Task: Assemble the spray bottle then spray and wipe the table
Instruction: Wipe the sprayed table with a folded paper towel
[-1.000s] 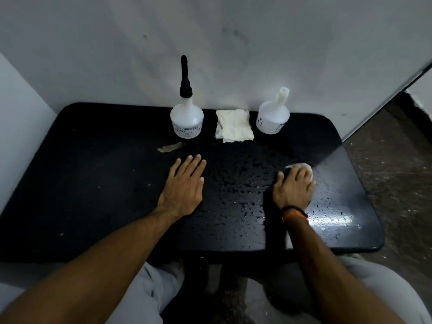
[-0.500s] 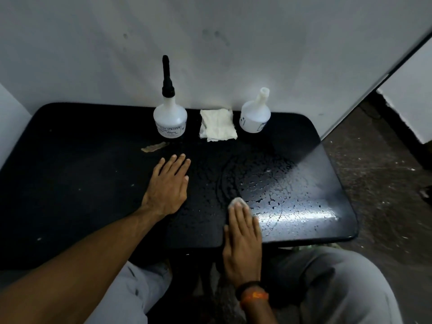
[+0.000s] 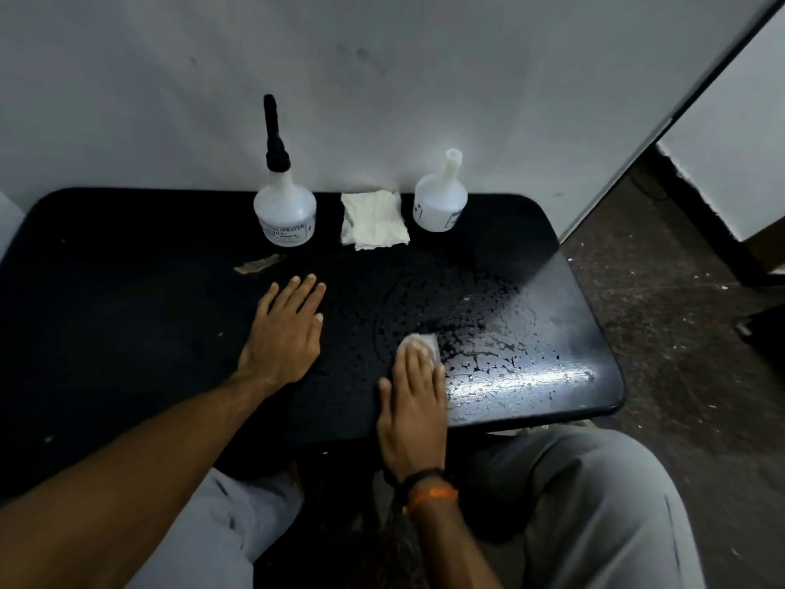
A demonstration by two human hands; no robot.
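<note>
Right hand (image 3: 414, 401) flat, pressing a white wipe (image 3: 421, 344) onto the wet black counter (image 3: 127, 316); left hand (image 3: 285, 332) spread flat, holding nothing.

There is one view only, from the camera on my head. It looks forward and steeply down over my forearms onto the black, glossy, round-cornered surface (image 3: 127, 291), close enough that my knees in grey trousers (image 3: 594, 503) fill the bottom edge. The lens is wide, so the surface bows at its corners. Straight ahead the view ends at the pale grey wall (image 3: 382, 78) just behind the far edge; to the right it takes in a strip of speckled dark floor (image 3: 701, 376). My hands lie near the middle of the frame, the surface spreading wider to my left than to my right.
</note>
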